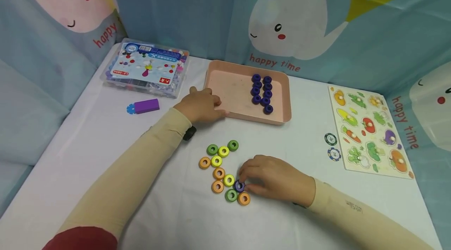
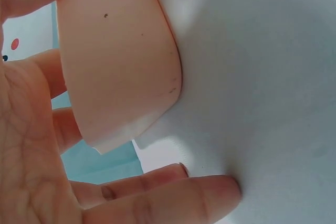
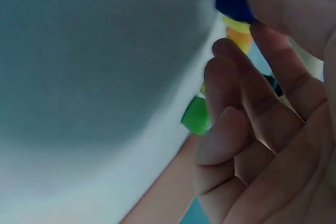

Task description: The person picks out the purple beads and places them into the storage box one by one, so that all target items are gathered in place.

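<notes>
My left hand is at the near left corner of a pink tray, thumb against the near wall and fingers at the left rim. In the left wrist view, the tray's outer wall sits between thumb and fingers, with two lower fingers near the cloth. Several dark purple rings stand in two rough columns in the tray's right half. My right hand pinches a purple ring by its side, thumb plainly on it in the right wrist view. Beside it lie a yellow ring, a green ring and an orange ring.
More green, yellow and orange rings trail up and left over the white cloth. A lidded kit box and a purple block lie left. To the right are a vegetable puzzle board and two chips. Curtains enclose the table.
</notes>
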Demonstrator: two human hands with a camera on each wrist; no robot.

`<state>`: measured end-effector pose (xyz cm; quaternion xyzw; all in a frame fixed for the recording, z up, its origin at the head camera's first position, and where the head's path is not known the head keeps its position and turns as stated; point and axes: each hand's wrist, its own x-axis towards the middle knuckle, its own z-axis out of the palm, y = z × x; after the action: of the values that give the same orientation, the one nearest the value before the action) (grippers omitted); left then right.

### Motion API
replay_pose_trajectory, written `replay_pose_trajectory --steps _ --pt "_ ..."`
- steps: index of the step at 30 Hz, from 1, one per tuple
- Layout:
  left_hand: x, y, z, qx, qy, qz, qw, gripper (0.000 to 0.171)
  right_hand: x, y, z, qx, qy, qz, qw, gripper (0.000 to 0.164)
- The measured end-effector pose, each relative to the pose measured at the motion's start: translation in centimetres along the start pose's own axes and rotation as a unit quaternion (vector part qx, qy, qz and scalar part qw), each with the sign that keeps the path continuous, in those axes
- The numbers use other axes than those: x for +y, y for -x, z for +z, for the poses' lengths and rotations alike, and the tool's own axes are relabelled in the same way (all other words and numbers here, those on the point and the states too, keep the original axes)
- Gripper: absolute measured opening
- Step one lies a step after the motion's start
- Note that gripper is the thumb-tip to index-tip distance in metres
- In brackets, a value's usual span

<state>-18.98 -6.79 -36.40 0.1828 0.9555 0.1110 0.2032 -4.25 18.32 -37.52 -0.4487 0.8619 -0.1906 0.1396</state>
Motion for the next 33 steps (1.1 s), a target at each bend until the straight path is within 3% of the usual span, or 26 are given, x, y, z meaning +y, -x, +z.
replay_pose_trajectory --steps 6,13,19,24,28,33 --pt "0.0 -0.1 0.0 0.000 -0.002 0.003 1.0000 0.065 -0.2 0.3 0.9 0.024 0.025 -0.031 0.999 0.012" --pt "0.1 0.1 -0.2 0.004 -0.001 0.002 1.0000 0.064 -0.3 0.0 1.4 0.025 0.011 -0.072 0.997 0.009" --pt "0.0 0.3 -0.4 0.003 0.001 0.004 1.0000 0.065 0.2 -0.5 0.8 0.040 -0.010 -0.072 0.997 0.012" --pt "0.0 0.2 -0.4 0.003 0.000 0.002 1.0000 0.065 2.2 -1.6 -2.9 0.115 -0.027 -0.002 0.993 0.016" --pt "0.0 0.1 -0.3 0.000 0.001 0.000 1.0000 0.066 4.7 -2.8 -6.4 0.175 -0.004 0.094 0.980 0.014" --pt "0.0 0.3 -0.2 -0.003 0.003 -0.001 1.0000 0.064 8.0 -4.5 -7.9 0.185 0.032 0.202 0.961 0.014"
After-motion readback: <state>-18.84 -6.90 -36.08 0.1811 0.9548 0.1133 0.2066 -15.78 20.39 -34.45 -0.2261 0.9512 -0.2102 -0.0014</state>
